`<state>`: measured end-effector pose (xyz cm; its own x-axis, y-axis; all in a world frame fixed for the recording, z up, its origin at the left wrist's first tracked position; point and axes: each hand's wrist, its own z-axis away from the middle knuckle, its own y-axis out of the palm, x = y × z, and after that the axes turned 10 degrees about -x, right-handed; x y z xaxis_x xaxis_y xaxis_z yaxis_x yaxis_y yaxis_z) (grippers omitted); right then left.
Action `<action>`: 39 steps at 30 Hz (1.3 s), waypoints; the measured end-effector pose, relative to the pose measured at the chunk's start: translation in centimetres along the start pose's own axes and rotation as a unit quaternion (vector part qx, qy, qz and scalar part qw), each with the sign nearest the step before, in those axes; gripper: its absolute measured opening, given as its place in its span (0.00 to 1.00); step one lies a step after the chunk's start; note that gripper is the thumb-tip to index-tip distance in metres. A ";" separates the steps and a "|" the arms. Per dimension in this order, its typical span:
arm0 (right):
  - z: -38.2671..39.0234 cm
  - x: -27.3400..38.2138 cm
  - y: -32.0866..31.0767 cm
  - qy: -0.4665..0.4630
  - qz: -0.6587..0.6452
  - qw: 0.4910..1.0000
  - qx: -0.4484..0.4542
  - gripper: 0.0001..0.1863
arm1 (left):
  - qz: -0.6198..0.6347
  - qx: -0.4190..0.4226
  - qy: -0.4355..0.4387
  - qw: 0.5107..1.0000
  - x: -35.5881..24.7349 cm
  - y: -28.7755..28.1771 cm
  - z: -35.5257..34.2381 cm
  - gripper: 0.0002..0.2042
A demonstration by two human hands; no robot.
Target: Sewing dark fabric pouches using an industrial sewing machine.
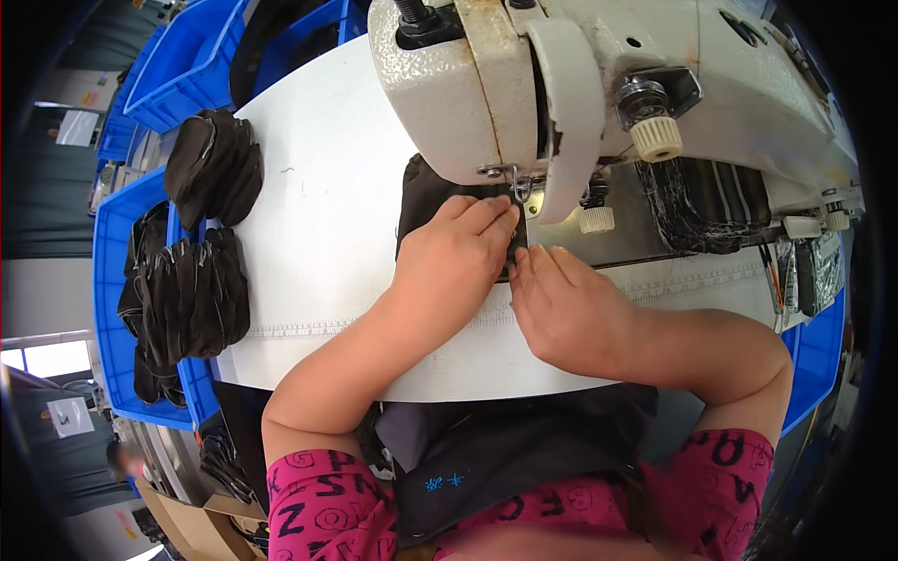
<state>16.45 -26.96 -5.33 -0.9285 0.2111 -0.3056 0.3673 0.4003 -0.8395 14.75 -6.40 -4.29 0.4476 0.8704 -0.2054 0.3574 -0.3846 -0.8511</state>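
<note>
A dark brown fabric piece lies on the white table under the head of a white sewing machine. My left hand presses it down with fingers together, their tips close to the presser foot area. Just to the right, my right hand pinches the near edge of the same piece between thumb and fingers. The two hands almost touch at the fingertips. Machine parts and my fingers hide the needle and much of the cloth's right side.
Bundled dark fabric pieces rest at the table's left edge, with more stacked pieces over a blue bin. Behind the machine arm lies a stack of dark pieces with frayed edges. A ruler strip crosses the table. Small tools sit far right.
</note>
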 end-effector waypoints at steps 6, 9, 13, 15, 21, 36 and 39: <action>-0.2 -1.2 0.8 0.009 0.000 0.999 -0.036 0.22 | -0.016 -0.006 -0.012 1.000 0.8 0.7 -0.7 0.15; -0.1 -1.4 0.9 0.021 -0.017 0.998 -0.048 0.21 | -0.005 -0.019 -0.010 1.000 0.8 0.6 -0.8 0.15; -0.1 -1.9 1.0 0.066 -0.078 0.994 -0.037 0.19 | 0.088 -0.021 -0.034 0.995 1.6 -0.5 -0.9 0.12; 0.1 -2.1 1.4 0.088 -0.105 0.989 -0.045 0.18 | 0.119 0.018 -0.111 0.987 1.6 -1.4 -1.0 0.10; 0.0 -2.5 1.6 0.154 -0.089 0.984 -0.002 0.16 | 0.131 0.026 -0.126 0.983 2.3 -1.3 -0.4 0.05; 0.3 -1.7 1.4 0.124 -0.080 0.989 -0.030 0.14 | 0.041 -0.055 -0.011 0.998 1.1 1.3 -0.6 0.10; 0.3 -1.7 1.2 0.124 -0.092 0.988 0.001 0.20 | 0.022 -0.094 0.026 0.995 1.2 1.4 -0.7 0.12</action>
<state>18.45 -27.06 -5.97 -0.9375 0.3468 -0.0276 0.1924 0.4506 -0.8718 16.36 -6.10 -5.35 0.5069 0.8360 -0.2103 0.4813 -0.4768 -0.7355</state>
